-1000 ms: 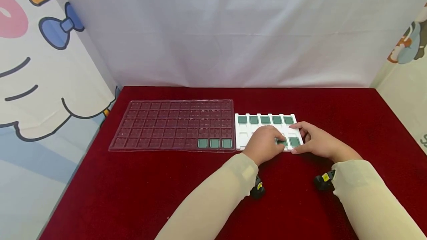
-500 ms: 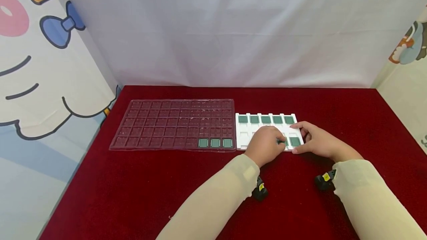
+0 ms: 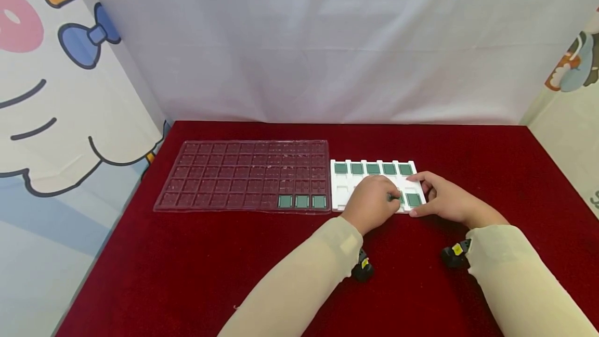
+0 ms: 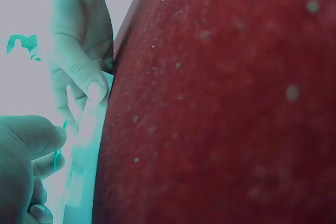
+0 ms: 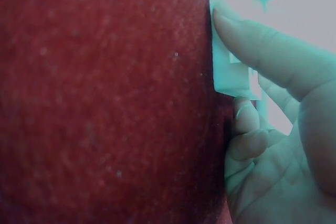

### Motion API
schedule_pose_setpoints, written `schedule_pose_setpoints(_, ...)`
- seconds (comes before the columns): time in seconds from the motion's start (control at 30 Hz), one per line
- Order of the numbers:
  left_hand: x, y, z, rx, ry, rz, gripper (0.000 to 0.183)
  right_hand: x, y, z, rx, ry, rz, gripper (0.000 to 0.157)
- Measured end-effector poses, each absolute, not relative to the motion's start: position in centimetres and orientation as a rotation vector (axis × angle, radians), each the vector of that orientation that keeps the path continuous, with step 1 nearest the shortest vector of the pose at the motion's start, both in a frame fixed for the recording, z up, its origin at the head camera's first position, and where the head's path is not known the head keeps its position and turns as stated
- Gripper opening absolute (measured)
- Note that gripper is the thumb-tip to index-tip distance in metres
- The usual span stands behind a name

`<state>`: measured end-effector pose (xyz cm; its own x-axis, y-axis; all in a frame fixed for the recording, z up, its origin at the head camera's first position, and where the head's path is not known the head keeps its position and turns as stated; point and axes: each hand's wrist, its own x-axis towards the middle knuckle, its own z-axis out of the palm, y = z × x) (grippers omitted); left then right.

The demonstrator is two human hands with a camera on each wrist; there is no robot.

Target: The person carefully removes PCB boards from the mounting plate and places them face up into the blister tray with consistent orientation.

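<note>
A white slotted tray (image 3: 334,187) lies on the red cloth, with a full back row of green square chips (image 3: 373,169) and one chip (image 3: 414,199) at the front right. My left hand (image 3: 374,199) is over the tray's front row and hides part of it. Between its thumb and a finger it pinches a thin green chip (image 4: 56,161), seen edge-on in the left wrist view, close over a front slot. With thumb and fingers spread along the tray's right end, my right hand (image 3: 449,201) grips it; the right wrist view shows the thumb (image 5: 252,40) on the front edge.
Left of the white tray, edge against edge, lies a large clear plastic tray (image 3: 241,177) with many square pockets; three chips (image 3: 301,201) sit in its front right pockets. Red cloth (image 3: 196,264) covers the table. A white curtain (image 3: 327,56) hangs behind.
</note>
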<state>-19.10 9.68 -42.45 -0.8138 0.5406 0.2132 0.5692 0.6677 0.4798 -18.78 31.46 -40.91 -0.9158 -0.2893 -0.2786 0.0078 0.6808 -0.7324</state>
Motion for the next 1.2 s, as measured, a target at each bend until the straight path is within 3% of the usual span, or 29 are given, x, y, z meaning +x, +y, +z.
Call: schedule_pose_setpoints(1.2,-19.1,5.8,-41.7,-0.908,-2.850,-0.929,0.020,-18.6,31.3,-40.6,-0.181,2.528,-1.048,0.085)
